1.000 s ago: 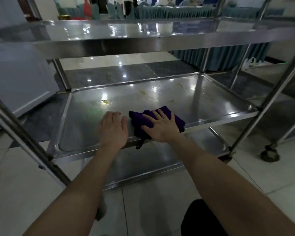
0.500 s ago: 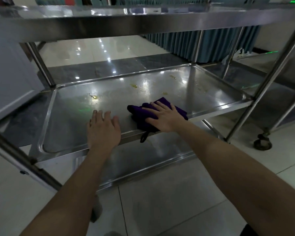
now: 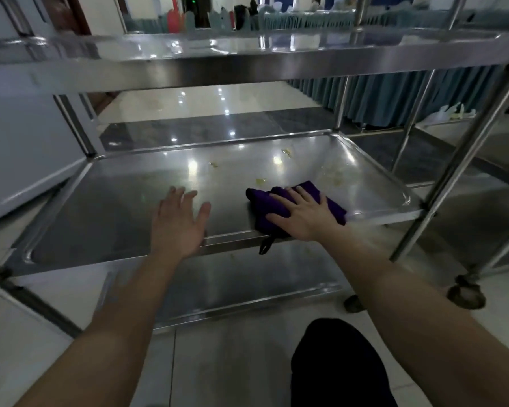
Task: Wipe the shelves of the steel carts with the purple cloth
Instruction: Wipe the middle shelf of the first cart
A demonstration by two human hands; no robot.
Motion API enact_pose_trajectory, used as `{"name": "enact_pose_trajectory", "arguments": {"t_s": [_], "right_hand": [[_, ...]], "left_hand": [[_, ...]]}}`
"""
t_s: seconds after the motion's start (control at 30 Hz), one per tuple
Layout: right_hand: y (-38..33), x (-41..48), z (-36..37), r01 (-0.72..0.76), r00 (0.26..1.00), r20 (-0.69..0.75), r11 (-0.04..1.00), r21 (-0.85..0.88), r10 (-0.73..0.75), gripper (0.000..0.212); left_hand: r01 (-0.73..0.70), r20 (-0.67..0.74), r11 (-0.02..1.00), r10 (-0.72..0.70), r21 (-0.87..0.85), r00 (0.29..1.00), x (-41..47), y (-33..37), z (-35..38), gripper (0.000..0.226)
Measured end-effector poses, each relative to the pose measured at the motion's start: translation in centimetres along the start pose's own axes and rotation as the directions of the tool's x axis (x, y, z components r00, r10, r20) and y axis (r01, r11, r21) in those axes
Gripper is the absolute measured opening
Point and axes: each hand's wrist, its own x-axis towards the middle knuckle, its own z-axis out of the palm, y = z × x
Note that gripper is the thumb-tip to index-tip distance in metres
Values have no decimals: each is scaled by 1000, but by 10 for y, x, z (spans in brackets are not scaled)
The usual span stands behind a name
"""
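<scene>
While the right hand (image 3: 304, 214) presses flat, fingers spread, on the bunched purple cloth (image 3: 279, 205) at the middle shelf's (image 3: 106, 207) front edge, yellowish food residue (image 3: 332, 176) lies just beyond it toward the far right corner. Open and empty, the left hand (image 3: 178, 223) braces on the steel nearby.

Deep purple cloth (image 3: 279, 205) on a silver-grey steel shelf (image 3: 106, 207) — pale yellowish smears (image 3: 332, 176) far right, teal pleated drapes (image 3: 394, 95) beyond.

Bare forearms, dark trouser knee (image 3: 335, 362)
</scene>
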Motion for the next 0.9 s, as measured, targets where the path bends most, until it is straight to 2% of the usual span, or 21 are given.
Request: {"name": "enact_pose_trajectory", "arguments": {"t_s": [0.07,0.13,0.23,0.33,0.37,0.43,0.53,0.67,0.73,0.8,0.9], "right_hand": [[-2,-1,-1,12,1000,17,1000,5,-12,93],[-2,-2,-4,37,998,46,999,8,-37,94],[16,-3,-9,144,987,70,989,28,-146,90],[72,-3,-23,214,974,65,976,40,-216,88],[99,-2,-30,175,982,67,984,34,-177,88],[157,-2,-42,-1,998,59,1000,14,0,91],[206,2,-49,-252,967,18,967,-25,253,99],[165,34,-37,-421,907,-22,907,-16,420,105],[123,55,-35,-439,899,-7,899,-11,439,107],[74,74,-32,-345,939,9,939,-16,345,107],[-5,90,-22,-100,994,40,994,-51,102,102]], "left_hand": [[14,11,1000,-14,-6,1000,5,46,13,63],[60,13,998,-60,18,998,10,70,24,61],[138,-8,989,-137,58,990,7,70,34,67],[155,-20,985,-154,73,988,7,67,36,80],[152,-21,985,-150,80,988,7,66,36,80],[134,-35,986,-131,95,991,8,65,39,79],[125,-40,986,-122,106,992,7,66,43,79],[116,-41,986,-112,117,993,9,68,47,80],[102,-73,988,-94,113,993,8,68,47,78],[108,-79,989,-100,103,992,7,69,46,76],[116,-99,992,-110,57,989,4,71,42,75]]}}
